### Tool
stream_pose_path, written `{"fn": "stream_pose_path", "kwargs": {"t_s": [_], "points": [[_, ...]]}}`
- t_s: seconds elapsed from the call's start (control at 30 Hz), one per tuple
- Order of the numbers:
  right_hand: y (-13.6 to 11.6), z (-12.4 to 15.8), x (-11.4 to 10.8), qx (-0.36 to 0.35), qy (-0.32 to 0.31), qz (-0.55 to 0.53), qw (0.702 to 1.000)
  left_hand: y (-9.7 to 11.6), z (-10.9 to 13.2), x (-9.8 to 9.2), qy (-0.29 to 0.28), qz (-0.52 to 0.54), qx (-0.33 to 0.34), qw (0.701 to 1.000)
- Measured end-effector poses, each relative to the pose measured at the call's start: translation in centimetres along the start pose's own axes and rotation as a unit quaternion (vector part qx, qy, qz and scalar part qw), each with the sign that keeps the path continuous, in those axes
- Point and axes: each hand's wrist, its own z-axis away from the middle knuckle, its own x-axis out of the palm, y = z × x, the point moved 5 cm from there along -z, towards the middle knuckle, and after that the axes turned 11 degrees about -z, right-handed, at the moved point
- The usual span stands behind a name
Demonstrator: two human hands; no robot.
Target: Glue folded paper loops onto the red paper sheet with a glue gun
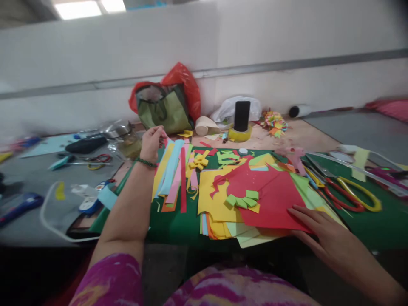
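Observation:
My left hand [152,141] is closed in a pinch on a pink paper strip [165,135] at the far end of a row of coloured strips. Beside it lie a light blue strip [172,163] and a narrow red strip [183,180]. My right hand [321,229] rests with outstretched fingers on the lower right corner of a red paper sheet [270,191]; its thumb is by the front edge. Under that sheet is a stack of coloured paper, with a yellow sheet [208,193] on the left. Folded green paper pieces [242,202] lie on top.
Large scissors [344,193] and a pink glue gun [295,159] lie to the right on the green mat [175,231]. Yellow folded pieces [199,160] sit mid-mat. Behind stand a phone [242,115], a green bag [170,110] and a glass jar [123,138].

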Motion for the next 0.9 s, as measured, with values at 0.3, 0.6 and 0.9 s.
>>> {"fn": "stream_pose_path", "kwargs": {"t_s": [0.3, 0.6, 0.9], "points": [[2.9, 0.7, 2.0, -0.043, 0.015, -0.003, 0.999, -3.4, -0.9, -1.7, -0.098, -0.201, -0.022, 0.974], [3.4, 1.3, 2.3, -0.048, 0.018, 0.014, 0.999, -1.5, 4.5, 7.3, -0.248, -0.453, 0.149, 0.843], [3.1, 1.5, 2.4, -0.040, 0.018, 0.007, 0.999, -3.5, 0.4, 4.1, -0.167, -0.353, 0.046, 0.920]]}}
